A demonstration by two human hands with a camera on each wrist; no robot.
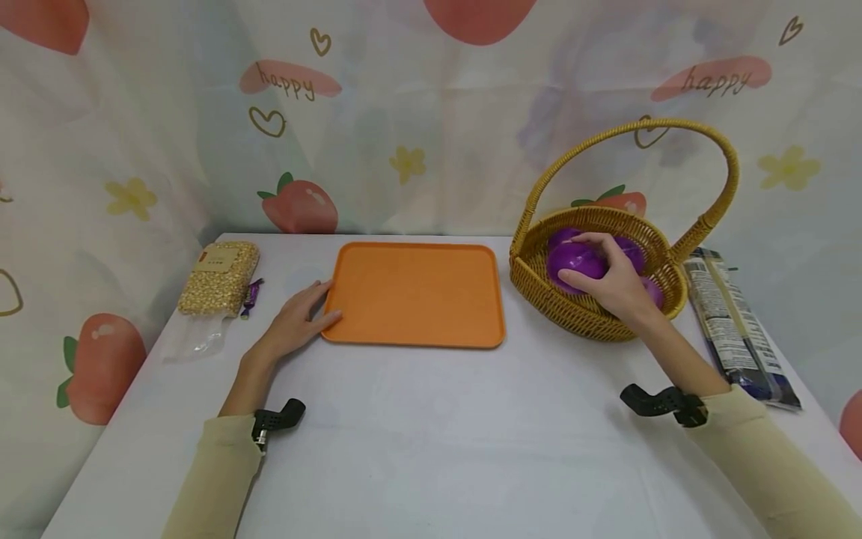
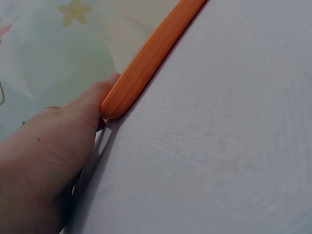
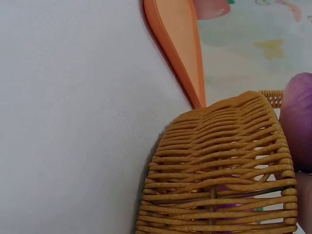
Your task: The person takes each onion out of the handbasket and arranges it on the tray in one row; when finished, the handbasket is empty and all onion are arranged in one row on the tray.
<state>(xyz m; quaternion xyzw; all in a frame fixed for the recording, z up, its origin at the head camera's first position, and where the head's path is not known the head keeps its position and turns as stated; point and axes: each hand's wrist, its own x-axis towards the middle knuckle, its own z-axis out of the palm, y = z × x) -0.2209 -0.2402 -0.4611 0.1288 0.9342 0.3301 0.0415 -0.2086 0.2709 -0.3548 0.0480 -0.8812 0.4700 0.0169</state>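
An orange tray lies flat on the white table. My left hand rests at its left edge, fingers and thumb touching the rim with the fingers fairly straight. On the right, a wicker basket with a tall handle holds several shiny purple round things. My right hand reaches in over the basket's near side and holds one purple round thing between thumb and fingers. In the right wrist view, this purple round thing shows above the woven rim; most of the hand is out of that view.
A clear bag of yellowish grains or beans lies at the far left, with a small purple-wrapped candy beside it. Right of the basket lies a long dark printed packet. A patterned cloth hangs behind the table.
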